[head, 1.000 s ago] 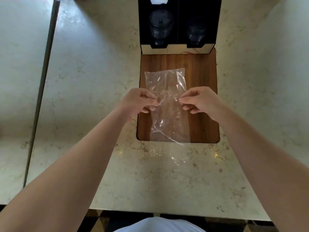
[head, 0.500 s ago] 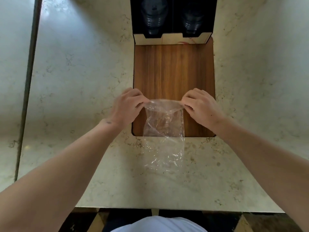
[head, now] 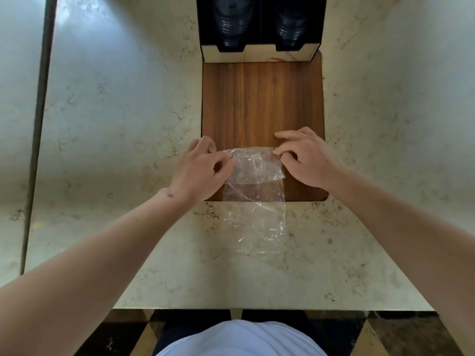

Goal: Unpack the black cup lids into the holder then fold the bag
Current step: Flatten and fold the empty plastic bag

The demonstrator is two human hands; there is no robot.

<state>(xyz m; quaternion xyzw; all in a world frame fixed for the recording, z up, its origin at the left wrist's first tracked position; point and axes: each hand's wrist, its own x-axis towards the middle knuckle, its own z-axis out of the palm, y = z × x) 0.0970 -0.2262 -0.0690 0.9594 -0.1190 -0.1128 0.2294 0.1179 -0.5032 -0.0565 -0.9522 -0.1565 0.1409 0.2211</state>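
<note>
Between my hands, the clear bag [head: 254, 191] lies flat. My left hand [head: 199, 173] pinches its folded far edge at one corner, my right hand [head: 307, 161] the other. It spans the wooden board [head: 259, 98] and marble counter [head: 115, 111]. Beyond, black lids [head: 230, 21] sit stacked in the holder [head: 259, 53].

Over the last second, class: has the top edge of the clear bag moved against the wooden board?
Yes. The bag top edge has come toward the person: folded over, it now lies low on the wooden board, farther from the holder.
</note>
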